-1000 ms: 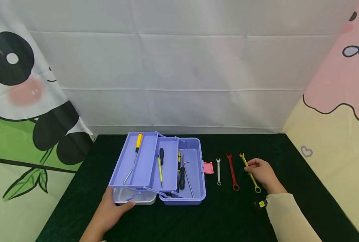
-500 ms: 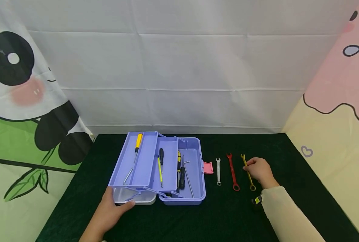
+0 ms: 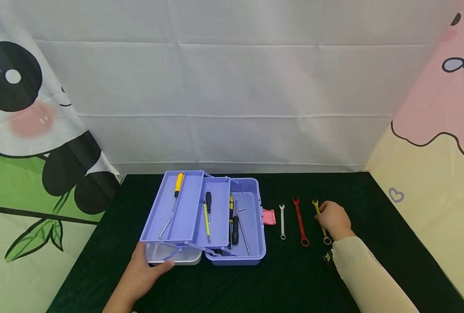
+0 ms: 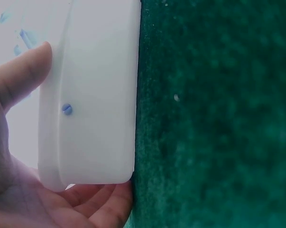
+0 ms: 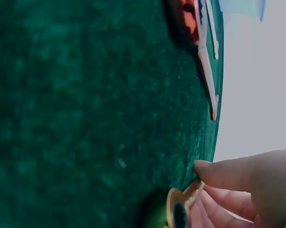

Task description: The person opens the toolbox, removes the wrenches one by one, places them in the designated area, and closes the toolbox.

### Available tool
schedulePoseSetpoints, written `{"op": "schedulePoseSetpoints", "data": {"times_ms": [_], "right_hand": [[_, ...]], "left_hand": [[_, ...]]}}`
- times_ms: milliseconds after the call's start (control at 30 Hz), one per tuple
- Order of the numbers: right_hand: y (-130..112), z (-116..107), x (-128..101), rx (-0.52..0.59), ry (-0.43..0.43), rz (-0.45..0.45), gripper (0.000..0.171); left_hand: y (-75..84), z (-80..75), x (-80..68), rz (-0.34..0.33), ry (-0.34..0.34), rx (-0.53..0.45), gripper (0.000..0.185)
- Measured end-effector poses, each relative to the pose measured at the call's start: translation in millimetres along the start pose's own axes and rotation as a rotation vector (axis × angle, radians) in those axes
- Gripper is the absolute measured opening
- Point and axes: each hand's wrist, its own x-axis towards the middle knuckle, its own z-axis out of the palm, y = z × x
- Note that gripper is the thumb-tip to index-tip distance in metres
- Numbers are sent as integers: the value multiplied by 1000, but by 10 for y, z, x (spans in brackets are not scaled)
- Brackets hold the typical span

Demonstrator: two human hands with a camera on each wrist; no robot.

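My right hand [image 3: 335,221] pinches a yellow combination wrench [image 3: 325,234] by its shaft, low over the green cloth. In the right wrist view, thumb and fingers hold the wrench [image 5: 195,192] behind its ring end. To its left lie a red wrench [image 3: 301,224] and a smaller silver one [image 3: 282,221]. My left hand [image 3: 138,276] grips the corner of the toolbox's white lid [image 3: 189,258]. The left wrist view has the thumb on the lid's rim and the fingers round its end. The purple toolbox [image 3: 258,243] stands with its trays spread out.
The upper tray [image 3: 194,208] bears a yellow-handled hooked tool [image 3: 179,184]. Several screwdrivers and a hex key [image 3: 244,232] lie lower in the box. A pink latch [image 3: 269,217] sticks out right. A black-and-yellow object [image 3: 327,256] is partly hidden by the right sleeve. White cloth hangs behind.
The yellow wrench has shifted slightly left and away from me with my right hand, and its ring end has swung left. My left hand and the toolbox have stayed put.
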Motion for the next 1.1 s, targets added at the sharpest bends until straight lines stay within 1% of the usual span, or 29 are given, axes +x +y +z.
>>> {"op": "schedulePoseSetpoints", "data": {"times_ms": [333,500,633,767,900,1000,1100], "right_hand": [[-30,1,-59,-66,3,-12,22],[-30,-16,-117,-63,10,-25,29],[-68,-24,-243,-3,26,-19,40],[-126,22,-394,91,32,-24,49],[-193,117,-513,172,64,-66,53],[-260,188,-576,223,88,-118,53],[-339,259,-642,306,68,-153,53]], "left_hand": [[-19,4,5,4,-3,0,127],[-25,1,-1,15,-8,-8,126],[-24,-1,0,11,-8,-4,127],[-17,0,-4,5,-9,-6,127],[-13,5,-10,-1,-11,-9,127],[-9,6,-11,-1,-10,-9,127],[-3,2,-10,4,-5,-10,127]]}}
